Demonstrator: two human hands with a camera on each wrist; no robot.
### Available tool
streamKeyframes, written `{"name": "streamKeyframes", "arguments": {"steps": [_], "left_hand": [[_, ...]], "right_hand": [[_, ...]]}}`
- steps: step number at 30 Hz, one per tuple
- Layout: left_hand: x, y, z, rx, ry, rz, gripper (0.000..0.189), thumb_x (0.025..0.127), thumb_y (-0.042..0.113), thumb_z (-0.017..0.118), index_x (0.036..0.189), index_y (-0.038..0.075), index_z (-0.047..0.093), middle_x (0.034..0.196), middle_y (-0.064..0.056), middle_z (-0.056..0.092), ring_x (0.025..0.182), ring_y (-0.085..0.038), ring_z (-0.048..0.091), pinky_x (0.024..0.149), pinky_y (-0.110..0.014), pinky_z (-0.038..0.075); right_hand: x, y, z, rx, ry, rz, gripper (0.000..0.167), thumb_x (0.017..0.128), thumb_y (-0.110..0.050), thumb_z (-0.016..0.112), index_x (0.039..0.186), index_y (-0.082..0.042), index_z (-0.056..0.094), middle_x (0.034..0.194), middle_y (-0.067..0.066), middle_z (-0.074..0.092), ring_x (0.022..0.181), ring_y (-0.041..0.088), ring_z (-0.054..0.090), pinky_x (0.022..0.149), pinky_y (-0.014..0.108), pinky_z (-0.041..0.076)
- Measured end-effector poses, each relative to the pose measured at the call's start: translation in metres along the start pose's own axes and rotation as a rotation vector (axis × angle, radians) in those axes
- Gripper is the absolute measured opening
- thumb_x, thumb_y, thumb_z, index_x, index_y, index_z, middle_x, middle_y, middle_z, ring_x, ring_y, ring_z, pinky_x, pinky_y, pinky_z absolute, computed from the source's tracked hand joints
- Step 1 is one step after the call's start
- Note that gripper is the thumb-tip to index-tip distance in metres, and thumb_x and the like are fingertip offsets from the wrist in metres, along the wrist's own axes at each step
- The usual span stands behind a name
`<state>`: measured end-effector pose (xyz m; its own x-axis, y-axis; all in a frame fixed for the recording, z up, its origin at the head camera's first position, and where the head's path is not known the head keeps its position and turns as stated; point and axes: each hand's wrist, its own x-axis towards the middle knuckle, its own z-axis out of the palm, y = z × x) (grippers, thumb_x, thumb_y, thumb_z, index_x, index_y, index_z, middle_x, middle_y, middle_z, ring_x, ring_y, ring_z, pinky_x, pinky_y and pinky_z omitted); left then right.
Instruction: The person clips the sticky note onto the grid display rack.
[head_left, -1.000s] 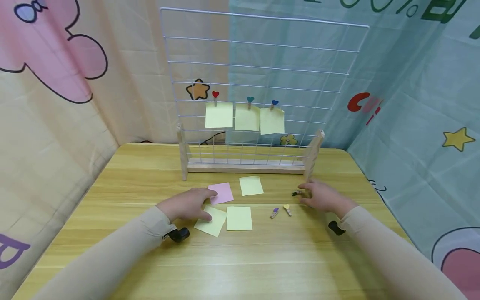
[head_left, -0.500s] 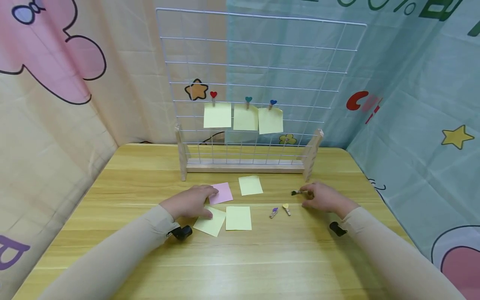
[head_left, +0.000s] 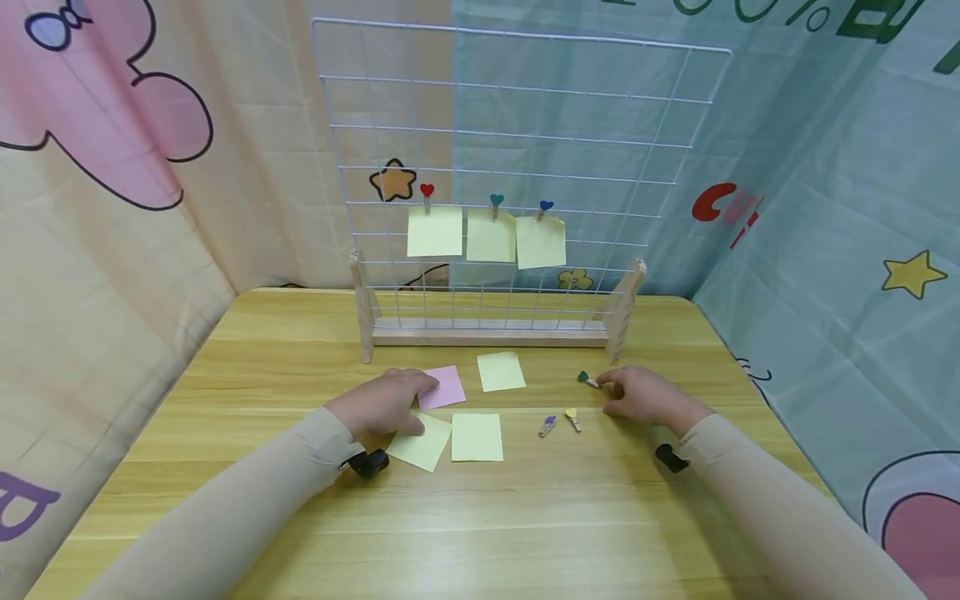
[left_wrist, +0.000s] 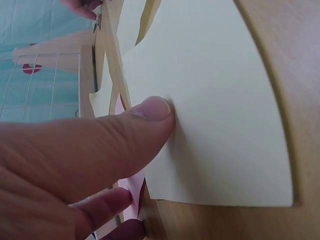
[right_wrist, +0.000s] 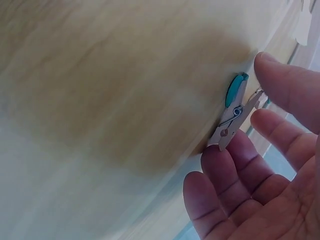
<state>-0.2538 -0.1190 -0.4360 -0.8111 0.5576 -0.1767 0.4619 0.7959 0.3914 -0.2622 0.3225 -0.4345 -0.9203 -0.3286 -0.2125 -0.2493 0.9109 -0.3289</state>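
Observation:
My left hand (head_left: 378,402) lies across paper notes on the table. Its thumb presses the tilted yellow note (left_wrist: 225,110), and its fingertips touch the pink note (head_left: 447,387). At the right, my right hand (head_left: 647,395) holds a small wooden clothespin (right_wrist: 231,115) with a green heart at its fingertips. The right fingers are curled about the clothespin, whose heart end sticks out to the left. Another yellow note (head_left: 477,437) lies beside the left thumb, and one more yellow note (head_left: 502,372) lies further back.
A white wire grid (head_left: 525,177) on a wooden stand (head_left: 491,337) rises behind the notes. Three yellow notes hang there from heart clothespins. A purple clothespin (head_left: 547,426) and a yellow clothespin (head_left: 573,419) lie before the right hand. Printed curtains (head_left: 825,333) surround the table.
The green-heart clothespin has turned at the right fingertips, its heart end shifting slightly left and away from me. My left hand keeps its place on the notes.

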Motion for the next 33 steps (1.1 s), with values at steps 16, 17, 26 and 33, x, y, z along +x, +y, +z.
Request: {"name": "streamKeyframes", "arguments": {"steps": [16,17,26,33], "left_hand": [[-0.0004,0.0029,-0.0018,0.015,0.015,0.003,0.063,0.086,0.015,0.085,0.143,0.004,0.061,0.141,-0.012,0.062,0.124,-0.030,0.056,0.112,-0.047,0.046],[-0.0003,0.0029,-0.0018,0.014,0.012,0.001,0.063,0.086,0.016,0.085,0.144,0.004,0.061,0.142,-0.012,0.062,0.125,-0.030,0.056,0.112,-0.047,0.046],[-0.0005,0.0030,-0.0011,0.006,0.001,-0.006,0.067,0.087,0.017,0.084,0.148,0.004,0.057,0.160,-0.015,0.050,0.145,-0.042,0.046,0.121,-0.054,0.039],[-0.0016,0.0041,-0.0024,0.031,-0.021,-0.003,0.070,0.088,0.018,0.082,0.151,0.004,0.055,0.163,-0.016,0.047,0.149,-0.043,0.042,0.123,-0.055,0.036]], "right_hand": [[-0.0064,0.0059,-0.0044,0.027,-0.006,-0.018,0.053,0.090,-0.017,0.081,0.134,0.006,0.061,0.087,0.004,0.060,0.077,0.017,0.054,0.073,0.034,0.047],[-0.0067,0.0048,-0.0046,0.030,-0.013,-0.012,0.051,0.091,-0.016,0.080,0.133,0.006,0.062,0.086,0.004,0.060,0.077,0.017,0.054,0.072,0.033,0.046],[-0.0095,-0.0001,-0.0039,0.020,-0.018,0.006,0.041,0.095,-0.012,0.077,0.130,0.006,0.064,0.085,0.005,0.062,0.072,0.016,0.054,0.067,0.031,0.046],[-0.0078,0.0003,-0.0017,0.037,-0.038,0.038,0.041,0.096,-0.011,0.075,0.132,0.005,0.063,0.084,0.003,0.061,0.071,0.015,0.053,0.065,0.030,0.044]]}}
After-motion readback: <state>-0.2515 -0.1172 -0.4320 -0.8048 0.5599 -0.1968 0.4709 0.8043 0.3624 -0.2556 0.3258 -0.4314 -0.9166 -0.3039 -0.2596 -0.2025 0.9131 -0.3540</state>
